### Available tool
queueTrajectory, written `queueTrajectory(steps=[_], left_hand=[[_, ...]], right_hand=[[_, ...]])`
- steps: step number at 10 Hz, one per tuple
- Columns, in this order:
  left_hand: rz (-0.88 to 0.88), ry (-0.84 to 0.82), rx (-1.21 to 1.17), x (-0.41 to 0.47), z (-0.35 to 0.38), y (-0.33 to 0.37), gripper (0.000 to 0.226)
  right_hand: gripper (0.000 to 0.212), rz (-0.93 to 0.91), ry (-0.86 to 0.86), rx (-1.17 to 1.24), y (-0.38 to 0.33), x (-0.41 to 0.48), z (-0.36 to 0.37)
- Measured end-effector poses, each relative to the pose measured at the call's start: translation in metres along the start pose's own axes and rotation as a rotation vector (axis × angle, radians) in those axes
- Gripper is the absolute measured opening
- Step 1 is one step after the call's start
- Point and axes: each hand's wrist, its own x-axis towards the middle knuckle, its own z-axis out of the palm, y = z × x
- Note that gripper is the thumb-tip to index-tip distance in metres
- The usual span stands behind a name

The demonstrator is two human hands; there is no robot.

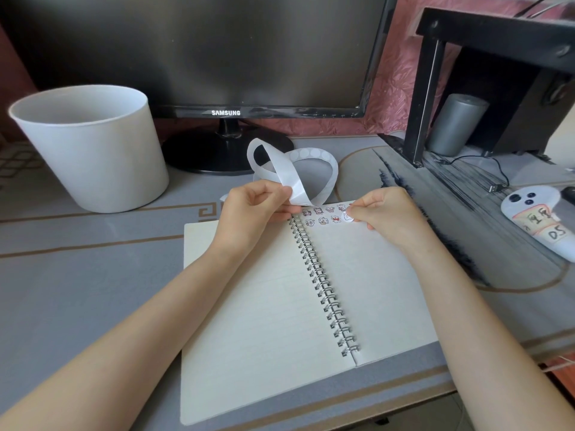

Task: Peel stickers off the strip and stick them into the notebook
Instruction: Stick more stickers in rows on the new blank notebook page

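**Sticker-laying in progress, seen from the head camera.** A black flat-screen monitor (217,51) and a white tapered plastic bin (90,157) stand at the back of the grey, brown-lined desk (77,275). In front of them an open cream lined-paper notebook (264,306) with a metal spiral binding (323,284) lies flat.

A long glossy white backing strip (289,172) curls in loose loops just beyond the notebook's top edge, with round outlines visible on its far loop. The left hand (249,209) pinches the near end of the strip between thumb and fingers. The right hand (382,213), fingers curled, holds a round white sticker (347,217) at the right page's top.

Two short rows of small cartoon stickers (323,214) already sit there. The rest of the page is blank, so the task appears to be at an early stage.
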Motion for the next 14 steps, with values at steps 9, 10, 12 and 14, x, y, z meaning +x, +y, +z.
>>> queueTrajectory(steps=[9, 10, 12, 14], left_hand=[[-0.002, -0.007, -0.011, 0.000, 0.000, 0.000, 0.014], [0.001, -0.010, -0.004, 0.000, -0.001, 0.000, 0.013], [0.003, -0.009, 0.003, 0.001, -0.001, -0.001, 0.013], [0.000, -0.009, 0.010, 0.001, -0.001, -0.002, 0.013]], right_hand=[[0.018, -0.083, 0.038, -0.060, 0.007, 0.004, 0.007], [0.015, -0.103, 0.055, -0.079, 0.009, 0.004, 0.008], [0.016, -0.103, 0.056, -0.128, 0.015, 0.008, 0.006], [0.021, -0.079, 0.049, -0.194, 0.014, 0.015, 0.005]])
